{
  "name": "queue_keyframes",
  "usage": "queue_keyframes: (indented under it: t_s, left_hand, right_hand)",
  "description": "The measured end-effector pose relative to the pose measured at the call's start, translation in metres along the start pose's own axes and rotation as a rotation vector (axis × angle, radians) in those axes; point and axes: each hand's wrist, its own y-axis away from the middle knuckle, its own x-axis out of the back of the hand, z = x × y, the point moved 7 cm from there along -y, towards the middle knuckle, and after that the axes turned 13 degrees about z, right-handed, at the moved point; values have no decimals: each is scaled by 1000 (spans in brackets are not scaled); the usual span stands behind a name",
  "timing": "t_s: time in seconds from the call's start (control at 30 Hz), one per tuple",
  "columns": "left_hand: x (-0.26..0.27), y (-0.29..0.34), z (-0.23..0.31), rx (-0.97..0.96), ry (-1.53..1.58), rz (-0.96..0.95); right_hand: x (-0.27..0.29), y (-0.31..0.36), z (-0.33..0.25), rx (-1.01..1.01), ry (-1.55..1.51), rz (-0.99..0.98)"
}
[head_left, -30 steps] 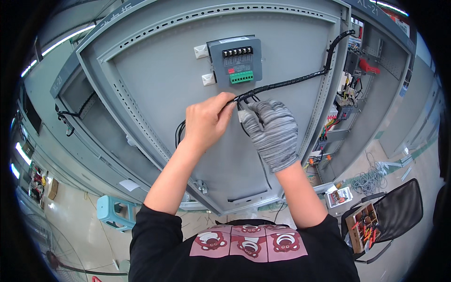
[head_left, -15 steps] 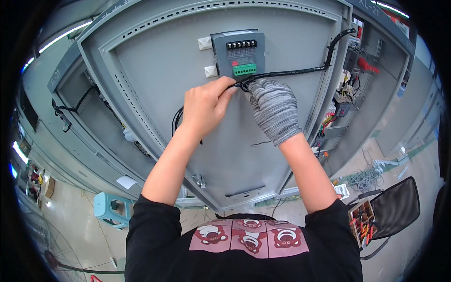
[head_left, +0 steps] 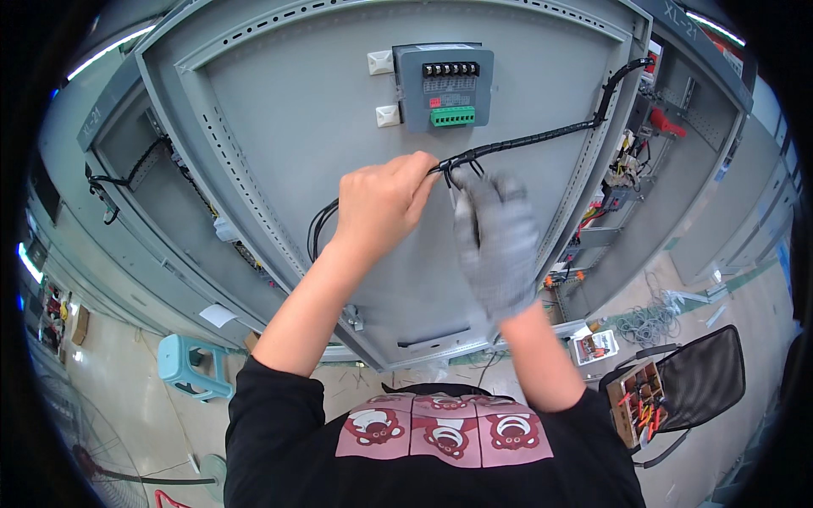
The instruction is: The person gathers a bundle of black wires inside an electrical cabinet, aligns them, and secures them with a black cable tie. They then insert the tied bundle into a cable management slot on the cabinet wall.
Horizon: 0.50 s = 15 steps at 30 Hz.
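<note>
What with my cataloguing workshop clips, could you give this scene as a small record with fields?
Left hand: bare, pinching black wrapped cable bundle
Right hand: in grey fabric glove, blurred, below the bundle; grip unclear
Backdrop: grey metal panel
Above hands: grey rectangular device with green terminal block
Lower left: pale-blue plastic stool
Lower right: black mesh chair bearing brown wooden toolbox

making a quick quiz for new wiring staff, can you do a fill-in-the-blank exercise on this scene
1. The hand in the grey glove is the ____ one.
2. The left hand grips a cable bundle that is ____ in colour.
3. On the grey device, the lower terminal block is ____ in colour.
4. The light blue stool stands on the picture's ____ side.

Missing words: right; black; green; left
</note>
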Motion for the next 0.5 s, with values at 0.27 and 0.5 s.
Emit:
queue_keyframes:
  t_s: [0.27, 0.5]
  left_hand:
    - [-15, 26, 11, 78, 202, -36]
    - [-8, 17, 14, 49, 295, -264]
  right_hand:
    - [-73, 105, 44, -1306, -1133, -214]
    - [-98, 84, 47, -1380, -1608, 148]
